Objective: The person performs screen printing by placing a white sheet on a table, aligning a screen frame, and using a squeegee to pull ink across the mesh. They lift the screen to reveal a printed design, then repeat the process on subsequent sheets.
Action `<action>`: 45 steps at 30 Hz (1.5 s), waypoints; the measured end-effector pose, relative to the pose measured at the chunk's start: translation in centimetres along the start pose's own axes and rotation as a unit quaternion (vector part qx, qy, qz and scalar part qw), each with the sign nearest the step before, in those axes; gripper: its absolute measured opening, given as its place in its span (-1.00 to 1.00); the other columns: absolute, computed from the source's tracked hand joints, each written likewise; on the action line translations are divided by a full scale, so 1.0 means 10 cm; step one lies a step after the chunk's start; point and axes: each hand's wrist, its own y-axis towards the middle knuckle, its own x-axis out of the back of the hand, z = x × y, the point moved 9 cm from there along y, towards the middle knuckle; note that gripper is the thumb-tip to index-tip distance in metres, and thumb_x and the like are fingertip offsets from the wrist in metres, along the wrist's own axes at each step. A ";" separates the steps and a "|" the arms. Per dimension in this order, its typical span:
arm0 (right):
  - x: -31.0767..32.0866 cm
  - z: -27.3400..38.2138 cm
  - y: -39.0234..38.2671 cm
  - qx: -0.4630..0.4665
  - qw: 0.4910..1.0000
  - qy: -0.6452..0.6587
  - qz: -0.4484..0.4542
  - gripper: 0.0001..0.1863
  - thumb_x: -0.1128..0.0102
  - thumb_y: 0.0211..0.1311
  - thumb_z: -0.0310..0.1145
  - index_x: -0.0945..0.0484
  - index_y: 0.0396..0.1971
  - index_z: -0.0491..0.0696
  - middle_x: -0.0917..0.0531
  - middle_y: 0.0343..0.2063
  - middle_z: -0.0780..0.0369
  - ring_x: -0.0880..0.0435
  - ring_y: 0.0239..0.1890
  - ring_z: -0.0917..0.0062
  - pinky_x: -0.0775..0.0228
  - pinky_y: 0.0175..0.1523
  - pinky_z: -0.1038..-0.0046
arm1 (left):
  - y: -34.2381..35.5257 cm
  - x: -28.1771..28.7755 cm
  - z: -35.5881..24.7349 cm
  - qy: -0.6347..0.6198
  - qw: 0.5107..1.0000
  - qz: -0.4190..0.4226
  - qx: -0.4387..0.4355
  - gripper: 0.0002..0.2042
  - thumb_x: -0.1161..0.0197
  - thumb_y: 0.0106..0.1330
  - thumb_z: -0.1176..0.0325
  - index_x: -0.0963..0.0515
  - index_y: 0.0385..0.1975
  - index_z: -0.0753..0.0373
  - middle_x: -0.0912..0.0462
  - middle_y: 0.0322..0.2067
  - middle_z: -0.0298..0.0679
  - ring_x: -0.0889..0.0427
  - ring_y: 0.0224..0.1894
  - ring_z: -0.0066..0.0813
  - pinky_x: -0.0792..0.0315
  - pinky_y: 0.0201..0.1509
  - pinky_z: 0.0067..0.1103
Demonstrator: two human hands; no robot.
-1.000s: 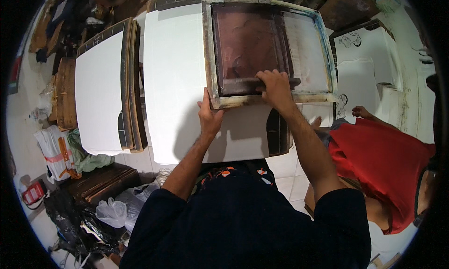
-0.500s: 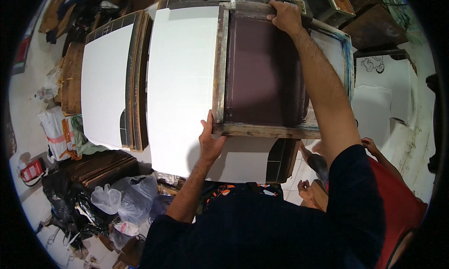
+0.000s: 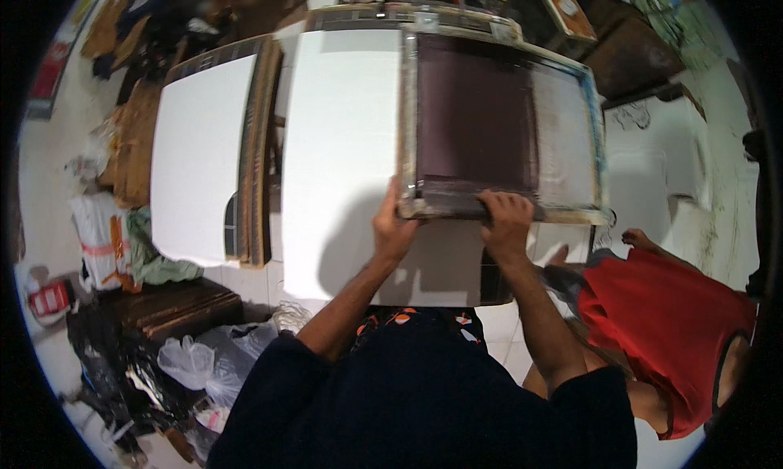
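Observation:
A wooden-framed printing screen with a dark mesh panel lies over the white fabric sheet on the board before me. My left hand grips the near left corner of the screen's frame, thumb and fingers around it. My right hand is closed at the right end of a dark squeegee, which lies across the near end of the mesh. Its fingers curl over the bar, and the lower part of the grip is hidden.
To the left stands another board with white fabric. Plastic bags and stacked wood lie at lower left. A person in a red top is close on my right, near white printed sheets.
My right hand has come from the far end of the screen to the near end with the squeegee. My left hand keeps the frame's corner. The person in red has leaned further into view.

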 end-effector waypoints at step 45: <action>3.37 0.32 2.65 -0.060 0.977 -0.082 -0.189 -0.21 -0.26 0.08 0.52 -0.81 -0.21 -0.01 -0.80 -0.22 0.05 -0.75 -0.09 0.12 -0.51 0.04 0.14 | -0.10 -0.01 -0.22 0.526 0.812 0.224 -0.117 -0.47 -0.28 0.32 0.08 -0.56 0.26 0.14 -0.33 0.36 0.43 -0.54 0.21 0.48 -0.63 -0.07 0.11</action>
